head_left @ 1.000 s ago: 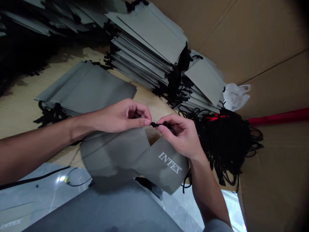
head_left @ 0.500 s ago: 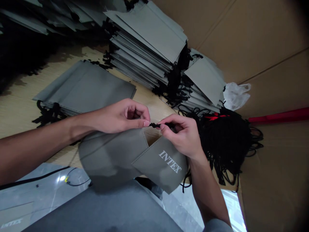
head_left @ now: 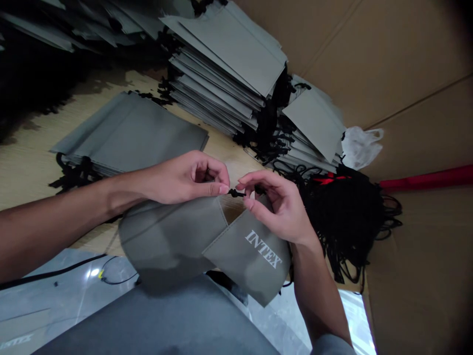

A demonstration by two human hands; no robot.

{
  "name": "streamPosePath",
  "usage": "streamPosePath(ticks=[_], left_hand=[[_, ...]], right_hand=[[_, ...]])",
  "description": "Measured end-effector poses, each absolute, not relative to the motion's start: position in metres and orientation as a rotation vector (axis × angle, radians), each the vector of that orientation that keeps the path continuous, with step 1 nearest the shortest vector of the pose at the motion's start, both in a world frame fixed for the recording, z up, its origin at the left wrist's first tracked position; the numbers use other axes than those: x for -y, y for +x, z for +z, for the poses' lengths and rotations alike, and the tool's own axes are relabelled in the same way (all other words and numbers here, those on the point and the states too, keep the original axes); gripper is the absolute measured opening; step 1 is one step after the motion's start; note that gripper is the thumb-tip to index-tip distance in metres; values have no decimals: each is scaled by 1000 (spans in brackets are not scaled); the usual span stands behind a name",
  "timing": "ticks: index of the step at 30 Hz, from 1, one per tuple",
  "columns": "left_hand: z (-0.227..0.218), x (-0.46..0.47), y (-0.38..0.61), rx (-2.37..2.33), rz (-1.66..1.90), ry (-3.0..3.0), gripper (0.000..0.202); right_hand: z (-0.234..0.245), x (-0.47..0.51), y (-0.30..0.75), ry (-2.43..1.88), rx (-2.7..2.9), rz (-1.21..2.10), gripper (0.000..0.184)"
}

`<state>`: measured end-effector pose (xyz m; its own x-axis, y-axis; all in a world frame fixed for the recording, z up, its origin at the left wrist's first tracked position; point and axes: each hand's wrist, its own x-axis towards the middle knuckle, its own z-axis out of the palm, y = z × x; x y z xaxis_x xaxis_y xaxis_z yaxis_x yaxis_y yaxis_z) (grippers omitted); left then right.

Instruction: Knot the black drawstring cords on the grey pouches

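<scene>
In the head view, my left hand point(head_left: 199, 180) is closed, its thumb and forefinger pinching a knotted black cord point(head_left: 235, 193). To the right of the knot, my right hand point(head_left: 279, 204) has its thumb and forefinger parted around the cord's end; its other fingers are curled and partly hidden. Below both hands lies a grey sheet-like piece point(head_left: 166, 241), bent round so that one stitched edge overlaps another part. White INTEX lettering point(head_left: 263, 249) is printed on its right part.
A flat grey stack point(head_left: 140, 130) with black cords lies beyond my left forearm. Taller stacks point(head_left: 225, 49) stand at the back. A heap of black cords point(head_left: 347, 217) is at right, near a clear plastic bag point(head_left: 362, 146), a red strip point(head_left: 424, 178) and cardboard point(head_left: 417, 108).
The right thumb and forefinger have parted from their pinch on the cord. The lettered part of the grey piece has shifted slightly right and down. My left hand has stayed in place.
</scene>
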<state>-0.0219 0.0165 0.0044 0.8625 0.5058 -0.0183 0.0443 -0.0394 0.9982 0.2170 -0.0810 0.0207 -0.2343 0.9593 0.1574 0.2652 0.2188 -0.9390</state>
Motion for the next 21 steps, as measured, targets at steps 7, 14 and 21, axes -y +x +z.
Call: streamPosePath(ticks=[7, 14, 21], left_hand=[[-1, -15, -21, -383, 387, 1615, 21], [3, -9, -19, -374, 429, 1601, 15], [7, -10, -23, -398, 492, 1600, 21]], right_hand=[[13, 83, 206, -1165, 1762, 926, 19], [8, 84, 202, -1207, 1684, 962, 10], [14, 81, 202, -1060, 1528, 1085, 9]])
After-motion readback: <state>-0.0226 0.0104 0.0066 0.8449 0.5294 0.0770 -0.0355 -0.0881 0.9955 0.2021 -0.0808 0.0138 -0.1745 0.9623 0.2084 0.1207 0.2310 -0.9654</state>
